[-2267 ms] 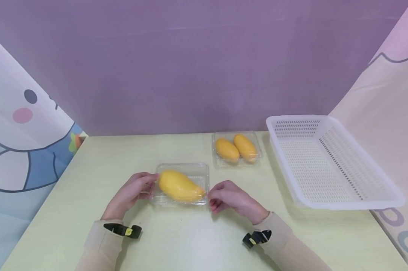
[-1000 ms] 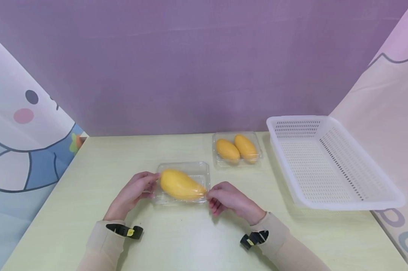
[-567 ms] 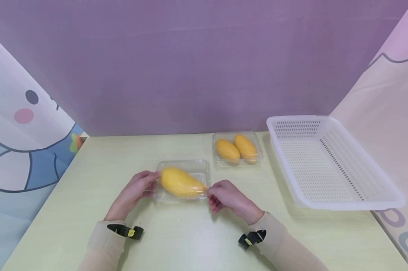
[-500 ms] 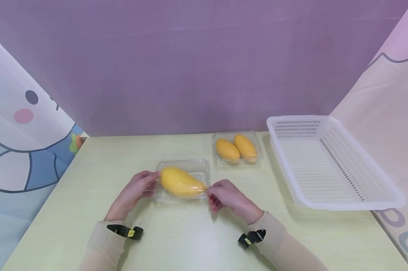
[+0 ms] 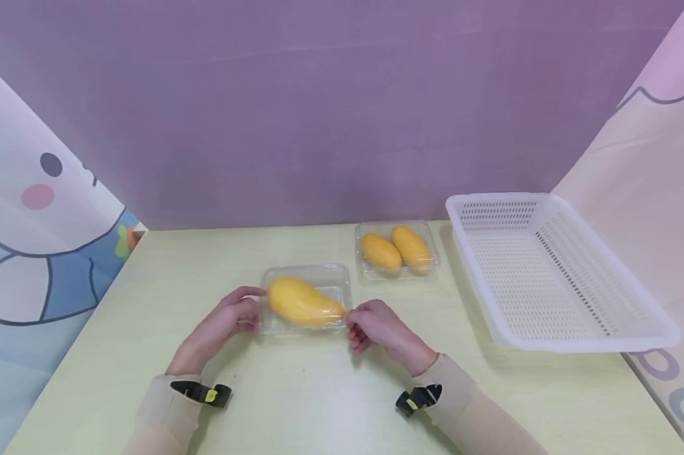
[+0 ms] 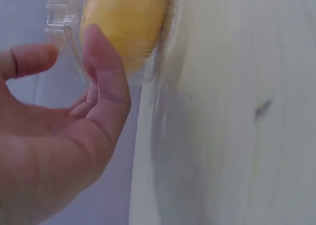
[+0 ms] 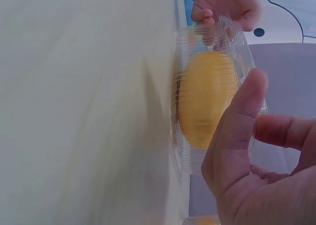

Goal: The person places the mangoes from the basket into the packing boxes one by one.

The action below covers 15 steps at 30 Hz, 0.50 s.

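A single large yellow mango (image 5: 303,302) lies inside a clear plastic clamshell box (image 5: 333,278) on the table in front of me. At the box's left side is my left hand (image 5: 222,322); in the left wrist view its thumb and forefinger stand apart beside the plastic rim (image 6: 61,21). My right hand (image 5: 384,332) pinches the near right edge of the box between thumb and forefinger, its other fingers curled. The right wrist view shows the ribbed wall of the box around the mango (image 7: 207,99), with the left hand (image 7: 229,5) beyond.
Behind and to the right sits a second clear box (image 5: 370,275) with two smaller orange-yellow mangoes (image 5: 411,248). A white perforated plastic basket (image 5: 478,278) stands at the table's right. A purple backdrop (image 5: 319,126) rises along the table's (image 5: 296,404) far edge.
The near box with its mango has slid slightly away from me, with the right hand following. My left hand's fingers have spread and drawn back a little from its side. The far box and basket are unmoved.
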Each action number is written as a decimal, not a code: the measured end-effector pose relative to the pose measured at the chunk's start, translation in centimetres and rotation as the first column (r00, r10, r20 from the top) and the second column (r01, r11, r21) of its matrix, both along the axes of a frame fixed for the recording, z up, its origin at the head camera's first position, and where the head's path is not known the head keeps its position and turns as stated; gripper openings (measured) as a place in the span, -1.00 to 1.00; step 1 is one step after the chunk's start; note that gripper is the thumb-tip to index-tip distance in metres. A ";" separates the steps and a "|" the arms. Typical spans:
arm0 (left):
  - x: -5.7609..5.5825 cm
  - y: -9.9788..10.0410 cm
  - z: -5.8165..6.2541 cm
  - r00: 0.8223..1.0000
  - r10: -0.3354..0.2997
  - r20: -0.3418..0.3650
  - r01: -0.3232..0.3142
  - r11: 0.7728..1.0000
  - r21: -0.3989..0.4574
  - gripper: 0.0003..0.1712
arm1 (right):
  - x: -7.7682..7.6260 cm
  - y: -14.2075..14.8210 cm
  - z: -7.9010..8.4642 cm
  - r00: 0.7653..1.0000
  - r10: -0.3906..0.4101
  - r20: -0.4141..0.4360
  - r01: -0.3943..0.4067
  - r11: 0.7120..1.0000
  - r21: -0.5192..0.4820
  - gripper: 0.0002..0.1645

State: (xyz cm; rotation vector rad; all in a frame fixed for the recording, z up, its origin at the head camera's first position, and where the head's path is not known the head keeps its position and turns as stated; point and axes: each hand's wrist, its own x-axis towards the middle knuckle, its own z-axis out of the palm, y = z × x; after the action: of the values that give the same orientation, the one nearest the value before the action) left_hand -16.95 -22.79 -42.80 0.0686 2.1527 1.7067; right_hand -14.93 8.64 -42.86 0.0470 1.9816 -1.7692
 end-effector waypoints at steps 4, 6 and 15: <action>0.1 -0.1 0.0 0.997 -0.073 -0.001 0.073 0.997 -0.014 -0.35 | -0.1 0.0 0.0 1.000 -0.008 0.001 0.008 1.000 0.003 -0.77; 0.2 -0.1 0.0 0.996 -0.090 0.006 0.090 0.996 -0.012 -0.33 | -0.2 0.0 0.0 1.000 -0.010 0.004 0.010 1.000 0.006 -0.77; 0.2 0.7 0.2 0.997 -0.072 0.036 0.073 0.996 -0.041 -0.38 | -0.6 0.1 0.1 1.000 -0.014 0.009 0.014 1.000 0.011 -0.75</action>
State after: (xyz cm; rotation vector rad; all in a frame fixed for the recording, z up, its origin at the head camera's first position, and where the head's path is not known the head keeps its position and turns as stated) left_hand -16.75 -22.10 -42.63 0.1037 2.1342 1.6097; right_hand -15.58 8.71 -42.79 0.0729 1.9891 -1.7639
